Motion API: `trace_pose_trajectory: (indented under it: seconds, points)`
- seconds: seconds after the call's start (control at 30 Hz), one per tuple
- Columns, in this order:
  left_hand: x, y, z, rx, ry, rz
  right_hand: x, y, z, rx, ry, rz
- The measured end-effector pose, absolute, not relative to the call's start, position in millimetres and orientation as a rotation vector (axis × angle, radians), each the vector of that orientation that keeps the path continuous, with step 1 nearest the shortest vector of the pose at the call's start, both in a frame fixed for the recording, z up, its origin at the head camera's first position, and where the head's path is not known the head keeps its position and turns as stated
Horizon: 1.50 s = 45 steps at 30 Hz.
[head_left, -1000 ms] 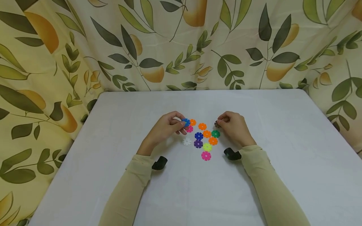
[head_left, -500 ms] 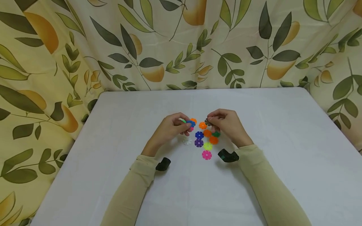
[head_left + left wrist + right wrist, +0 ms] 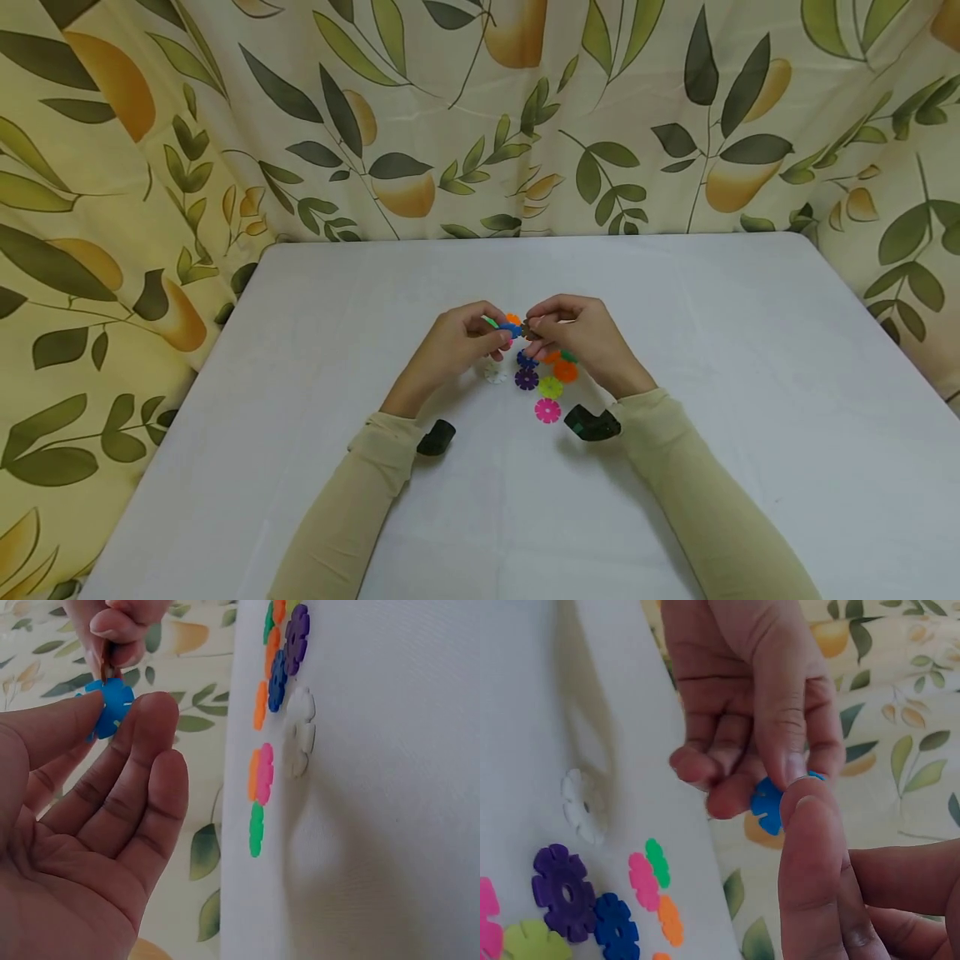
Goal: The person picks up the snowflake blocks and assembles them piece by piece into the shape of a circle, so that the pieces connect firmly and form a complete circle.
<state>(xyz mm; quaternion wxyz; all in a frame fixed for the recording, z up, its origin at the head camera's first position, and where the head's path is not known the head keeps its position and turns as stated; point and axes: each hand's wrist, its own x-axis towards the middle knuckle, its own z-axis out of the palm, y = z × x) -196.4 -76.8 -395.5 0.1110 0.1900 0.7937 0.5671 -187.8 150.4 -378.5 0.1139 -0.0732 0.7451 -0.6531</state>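
Head view, pinching blue disc (image 3: 511, 332) in left hand (image 3: 461, 340), brown disc (image 3: 527, 330) just beside it in right hand (image 3: 581, 337), above table (image 3: 375, 287), left wrist view, with white disc (image 3: 302, 731) lying apart, right wrist view, with purple disc (image 3: 551, 881) beside navy disc (image 3: 607, 919).

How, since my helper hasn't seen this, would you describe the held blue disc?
Above the white table, find the left hand. It pinches the blue disc. Bright blue sets it apart from the brown disc alongside and the dark blue disc on the table.
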Motion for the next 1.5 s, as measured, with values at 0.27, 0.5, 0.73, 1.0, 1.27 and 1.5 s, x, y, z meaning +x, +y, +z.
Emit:
trace_pose_trajectory:
  seconds: [0.27,0.5,0.73,1.0,1.27,1.5]
  points:
    - [-194,-71,-399,0.597,2.446,1.644,-185,145,-383,-0.217,2.208,-1.930]
    - [-192,-65,-396,0.692,2.532,1.651,-184,138,-384,-0.194,2.206,-1.997]
    - [-194,-67,-390,0.675,2.516,1.536,-184,138,-385,-0.219,2.212,-2.000]
    - [-197,-78,-390,0.619,2.402,1.625,-185,141,-384,-0.213,2.292,-1.968]
    - [-199,-75,-396,0.521,2.290,1.726,-184,141,-383,-0.276,2.258,-1.947]
    - [-198,-73,-394,0.447,2.215,1.753,-184,141,-382,-0.329,2.233,-1.923]
